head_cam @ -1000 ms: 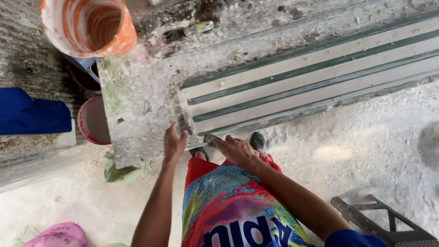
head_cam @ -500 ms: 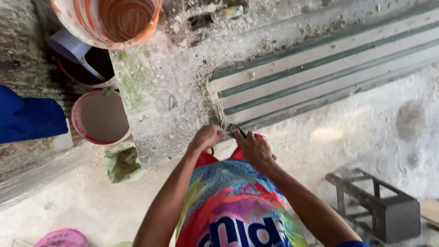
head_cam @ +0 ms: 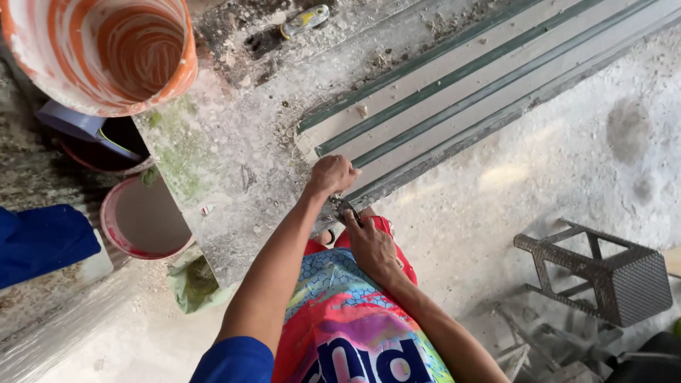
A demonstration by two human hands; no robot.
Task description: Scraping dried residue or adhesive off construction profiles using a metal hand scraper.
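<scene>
My left hand [head_cam: 332, 174] is closed in a fist on the near end of a long pale strip with green stripes [head_cam: 482, 78] that lies across a rough concrete slab [head_cam: 234, 163]. My right hand [head_cam: 370, 245] sits just below it and grips a small dark metal tool [head_cam: 343, 208] at the slab's edge. What the fist holds is hidden. A colourful patterned cloth [head_cam: 355, 333] covers my lap under both arms.
An orange and white bucket [head_cam: 106, 50] stands top left, with a dark tub [head_cam: 106, 145] and a red-rimmed bucket [head_cam: 142, 220] below it. A yellow-handled tool [head_cam: 303, 21] lies on the slab. A woven stool [head_cam: 603, 273] lies tipped at right. Blue cloth [head_cam: 42, 241] is at left.
The view has swung left, so the slab and strip now sit further right. My hands have come together at the strip's end, the left one closing into a fist.
</scene>
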